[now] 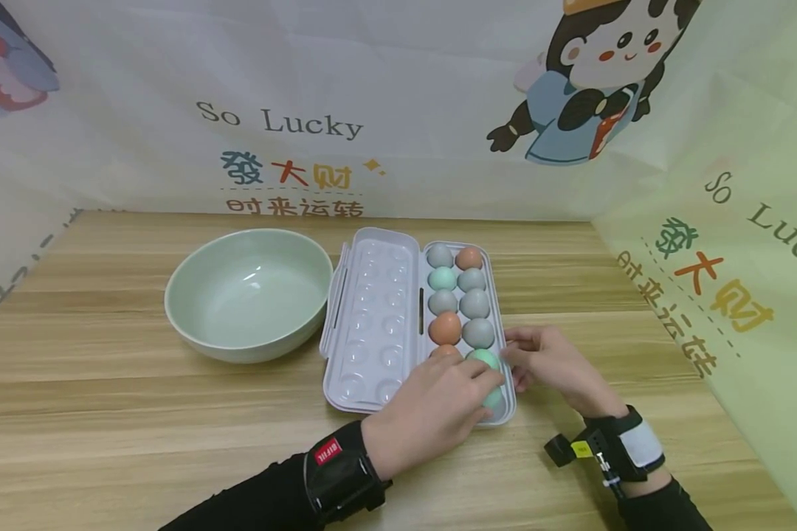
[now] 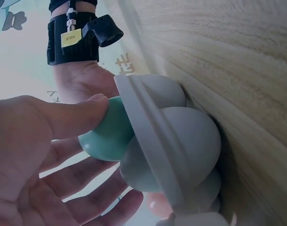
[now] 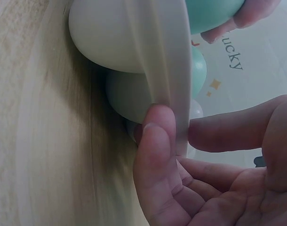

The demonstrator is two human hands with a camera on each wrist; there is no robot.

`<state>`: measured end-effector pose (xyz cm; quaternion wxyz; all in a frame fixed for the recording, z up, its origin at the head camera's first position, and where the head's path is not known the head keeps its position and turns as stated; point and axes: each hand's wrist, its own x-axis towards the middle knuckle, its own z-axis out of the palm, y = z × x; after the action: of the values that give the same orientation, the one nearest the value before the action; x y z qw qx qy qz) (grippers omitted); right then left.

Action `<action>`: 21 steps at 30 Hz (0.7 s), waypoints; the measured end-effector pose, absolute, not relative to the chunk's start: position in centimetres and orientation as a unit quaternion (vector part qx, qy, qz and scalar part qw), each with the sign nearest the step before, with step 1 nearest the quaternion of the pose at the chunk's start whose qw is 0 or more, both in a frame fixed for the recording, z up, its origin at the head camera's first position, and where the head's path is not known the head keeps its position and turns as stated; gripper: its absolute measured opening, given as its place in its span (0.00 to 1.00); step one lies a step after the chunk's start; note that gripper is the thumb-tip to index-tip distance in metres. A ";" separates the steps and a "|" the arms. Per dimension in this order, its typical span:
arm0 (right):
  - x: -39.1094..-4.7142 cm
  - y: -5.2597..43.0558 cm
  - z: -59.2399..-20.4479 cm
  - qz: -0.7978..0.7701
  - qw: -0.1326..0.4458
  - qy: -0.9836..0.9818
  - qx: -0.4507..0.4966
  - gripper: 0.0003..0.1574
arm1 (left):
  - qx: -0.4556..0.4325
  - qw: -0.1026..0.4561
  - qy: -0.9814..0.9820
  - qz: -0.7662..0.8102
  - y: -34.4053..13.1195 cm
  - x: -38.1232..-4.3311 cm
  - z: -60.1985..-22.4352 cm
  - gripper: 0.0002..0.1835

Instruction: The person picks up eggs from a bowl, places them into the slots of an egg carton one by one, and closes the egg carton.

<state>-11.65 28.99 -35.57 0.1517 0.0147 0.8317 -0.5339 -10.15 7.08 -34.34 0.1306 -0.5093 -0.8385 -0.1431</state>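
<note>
A pale plastic egg carton (image 1: pixel 507 414) lies open on the table, its lid (image 1: pixel 375 301) folded back to the left. Grey, brown and green eggs fill two rows of cups. Over the carton's near end, my left hand (image 1: pixel 438 413) pinches a green egg (image 2: pixel 108 134) between thumb and fingers; it sits at a cup there. That hand covers part of the near cups in the head view. At the right side, my right hand (image 1: pixel 551 365) pinches the carton's rim (image 3: pixel 179 75), thumb above and fingertip (image 3: pixel 157 136) below.
A large pale green bowl (image 1: pixel 249 295) stands left of the carton, close against the lid's edge. Printed cloth (image 1: pixel 425 96) hangs behind the wooden table (image 1: pixel 106 413) and along its right side. Both wrists carry black straps with small cameras.
</note>
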 end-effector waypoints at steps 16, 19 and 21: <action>-11.7 29.0 -35.7 -0.536 0.151 0.831 0.011 0.25 | -0.508 0.169 -0.839 -0.096 7.8 -9.5 -35.2 0.10; -11.7 29.0 -35.8 -0.537 0.151 0.830 0.013 0.25 | -0.509 0.165 -0.839 -0.100 7.9 -9.5 -35.3 0.11; -11.8 29.0 -35.8 -0.538 0.151 0.829 0.012 0.25 | -0.509 0.158 -0.839 -0.106 7.9 -9.4 -35.4 0.12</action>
<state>-11.76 29.05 -35.82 0.1510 0.0124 0.8293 -0.5379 -9.42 7.91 -35.43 0.1579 -0.5093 -0.8393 -0.1063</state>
